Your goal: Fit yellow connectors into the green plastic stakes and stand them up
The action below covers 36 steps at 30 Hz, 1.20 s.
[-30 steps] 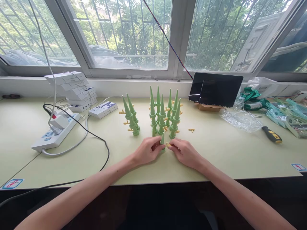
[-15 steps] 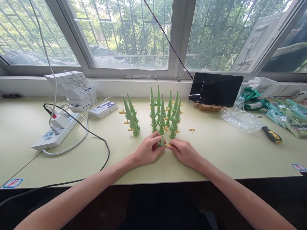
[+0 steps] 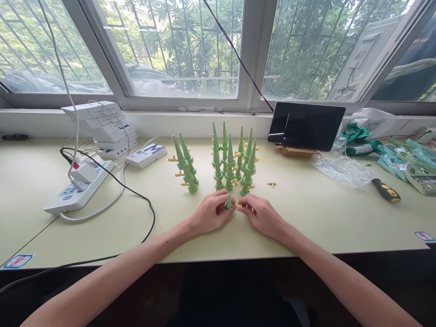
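Note:
My left hand [image 3: 208, 215] pinches a small green cone spike [image 3: 229, 202] just above the pale green table [image 3: 306, 218]. My right hand [image 3: 260, 215] is closed on a tiny yellow connector [image 3: 238, 206] pressed against the spike's side. Right behind the hands stands a cluster of several upright green cone spikes [image 3: 233, 159] with yellow connectors on them. Two more spikes [image 3: 185, 163] lean together to the left of that cluster. One loose yellow connector [image 3: 271, 184] lies on the table to the right.
A white power strip [image 3: 78, 187] with white and black cables lies at left, beside stacked white boxes [image 3: 102, 125]. Dark tablets [image 3: 306, 127] lean at the back right. A yellow-handled screwdriver [image 3: 386, 190], clear plastic bags and green parts sit at far right.
Both hands have lifted the small spike and connector slightly up and away from me, toward the cluster. The hands stay pressed together.

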Each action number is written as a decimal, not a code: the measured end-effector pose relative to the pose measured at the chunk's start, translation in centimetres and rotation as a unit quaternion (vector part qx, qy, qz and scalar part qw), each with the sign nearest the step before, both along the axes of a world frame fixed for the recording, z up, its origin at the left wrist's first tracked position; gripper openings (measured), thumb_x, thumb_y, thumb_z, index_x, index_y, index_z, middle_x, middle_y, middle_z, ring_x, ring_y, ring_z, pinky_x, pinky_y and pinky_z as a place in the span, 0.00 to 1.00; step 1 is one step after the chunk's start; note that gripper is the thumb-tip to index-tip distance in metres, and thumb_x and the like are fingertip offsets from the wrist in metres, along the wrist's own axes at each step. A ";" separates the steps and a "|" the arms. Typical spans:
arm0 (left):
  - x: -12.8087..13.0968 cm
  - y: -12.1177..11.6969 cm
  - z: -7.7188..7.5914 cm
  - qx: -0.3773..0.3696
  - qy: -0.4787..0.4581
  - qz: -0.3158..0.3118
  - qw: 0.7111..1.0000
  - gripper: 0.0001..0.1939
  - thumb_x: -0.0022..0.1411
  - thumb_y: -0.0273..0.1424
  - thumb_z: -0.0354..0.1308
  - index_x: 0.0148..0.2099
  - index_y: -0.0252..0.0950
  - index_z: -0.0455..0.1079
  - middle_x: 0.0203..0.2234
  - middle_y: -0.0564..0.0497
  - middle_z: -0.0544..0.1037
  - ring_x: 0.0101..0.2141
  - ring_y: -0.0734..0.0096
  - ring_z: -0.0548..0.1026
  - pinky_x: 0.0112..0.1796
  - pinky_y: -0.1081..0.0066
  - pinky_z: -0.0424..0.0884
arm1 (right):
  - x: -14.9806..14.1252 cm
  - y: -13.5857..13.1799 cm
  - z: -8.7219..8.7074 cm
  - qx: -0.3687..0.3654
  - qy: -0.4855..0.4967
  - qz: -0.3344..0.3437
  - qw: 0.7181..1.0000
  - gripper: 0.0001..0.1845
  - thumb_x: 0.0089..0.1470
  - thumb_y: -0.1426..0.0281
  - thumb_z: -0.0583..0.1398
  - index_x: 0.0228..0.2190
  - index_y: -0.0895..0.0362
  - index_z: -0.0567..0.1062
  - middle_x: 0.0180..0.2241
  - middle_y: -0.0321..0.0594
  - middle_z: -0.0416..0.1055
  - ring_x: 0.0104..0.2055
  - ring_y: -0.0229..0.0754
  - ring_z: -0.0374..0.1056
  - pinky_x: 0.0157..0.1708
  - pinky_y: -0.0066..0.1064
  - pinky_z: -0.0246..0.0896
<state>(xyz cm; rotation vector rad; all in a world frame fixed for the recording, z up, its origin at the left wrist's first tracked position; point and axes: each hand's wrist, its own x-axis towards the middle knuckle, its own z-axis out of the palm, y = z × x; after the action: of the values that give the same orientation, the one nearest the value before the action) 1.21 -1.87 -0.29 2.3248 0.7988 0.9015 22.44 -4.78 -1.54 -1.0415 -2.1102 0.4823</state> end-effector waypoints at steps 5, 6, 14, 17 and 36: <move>-0.2 0.1 -0.2 -0.005 0.005 -0.005 1.000 0.04 0.64 0.29 0.56 0.37 0.34 0.70 0.33 0.49 0.71 0.22 0.80 0.63 0.24 0.74 0.62 | 0.0 0.0 0.0 -0.007 -0.010 0.005 1.000 0.06 0.65 0.71 0.55 0.36 0.56 0.71 0.33 0.40 0.73 0.33 0.41 0.68 0.34 0.32 0.63; -0.2 0.1 -0.2 -0.006 0.005 -0.006 1.000 0.04 0.65 0.29 0.55 0.37 0.34 0.70 0.33 0.49 0.71 0.22 0.80 0.63 0.24 0.74 0.62 | 0.0 0.0 0.0 -0.008 -0.012 0.004 1.000 0.06 0.65 0.71 0.55 0.36 0.56 0.71 0.32 0.40 0.73 0.33 0.41 0.68 0.34 0.32 0.63; -0.2 -0.1 -0.1 -0.015 0.008 -0.013 1.000 0.04 0.65 0.30 0.56 0.37 0.34 0.70 0.34 0.49 0.72 0.22 0.80 0.63 0.24 0.74 0.63 | 0.0 -0.1 0.1 0.003 -0.050 0.007 0.999 0.12 0.67 0.70 0.51 0.32 0.56 0.70 0.29 0.39 0.71 0.29 0.40 0.65 0.32 0.32 0.60; -0.2 -0.1 0.0 -0.017 0.009 -0.016 1.000 0.04 0.65 0.30 0.56 0.37 0.34 0.70 0.34 0.49 0.72 0.22 0.80 0.63 0.24 0.74 0.63 | 0.0 -0.1 0.2 -0.001 -0.061 0.008 0.998 0.13 0.68 0.70 0.50 0.32 0.56 0.71 0.28 0.39 0.71 0.28 0.40 0.65 0.31 0.32 0.59; -0.1 0.0 -0.2 -0.023 0.005 -0.003 1.000 0.04 0.63 0.29 0.57 0.37 0.34 0.71 0.33 0.50 0.72 0.22 0.81 0.63 0.24 0.75 0.63 | 0.0 -0.1 0.2 0.000 -0.028 0.019 0.999 0.08 0.66 0.72 0.53 0.34 0.55 0.71 0.32 0.40 0.72 0.32 0.41 0.67 0.33 0.32 0.61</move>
<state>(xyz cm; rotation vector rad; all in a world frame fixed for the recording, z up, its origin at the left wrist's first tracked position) 1.07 -1.84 -0.45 2.2924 0.8065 0.8616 22.48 -4.90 -1.38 -1.0278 -2.1822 0.4766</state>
